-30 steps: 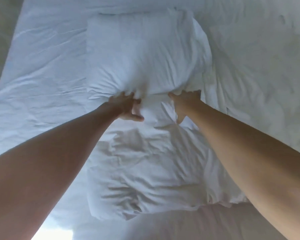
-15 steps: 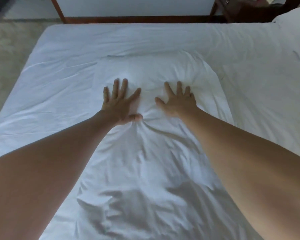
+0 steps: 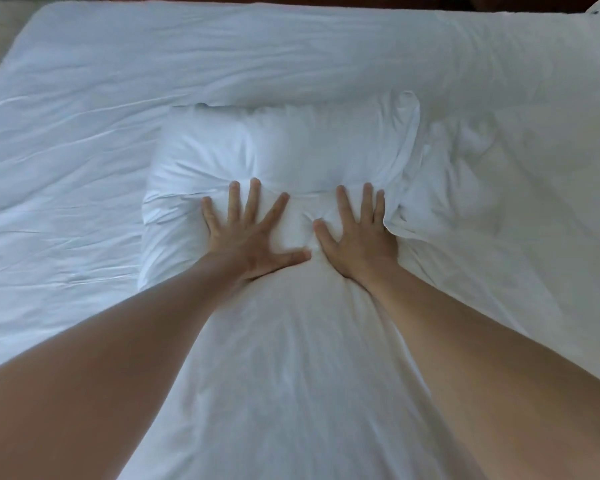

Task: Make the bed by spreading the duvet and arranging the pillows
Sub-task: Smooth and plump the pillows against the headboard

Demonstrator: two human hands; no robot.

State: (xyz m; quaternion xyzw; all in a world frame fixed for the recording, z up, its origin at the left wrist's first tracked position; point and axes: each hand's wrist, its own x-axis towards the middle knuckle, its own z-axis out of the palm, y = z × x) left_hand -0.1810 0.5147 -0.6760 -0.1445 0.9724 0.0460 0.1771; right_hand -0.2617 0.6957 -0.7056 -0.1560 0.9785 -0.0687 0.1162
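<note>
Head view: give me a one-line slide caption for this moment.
Left hand and right hand, fingers spread, press flat on a white pillow lying on the bed sheet.

White, creased bed (image 3: 84, 161), filling nearly the whole view, dark wooden edge along its far side. Directly on it, a white pillow (image 3: 291, 147) lying lengthwise at the middle, its far end puffed up, near part flattened and wrinkled.

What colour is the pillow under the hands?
Plain white, no pattern; the pillow shows best in the head view.
</note>
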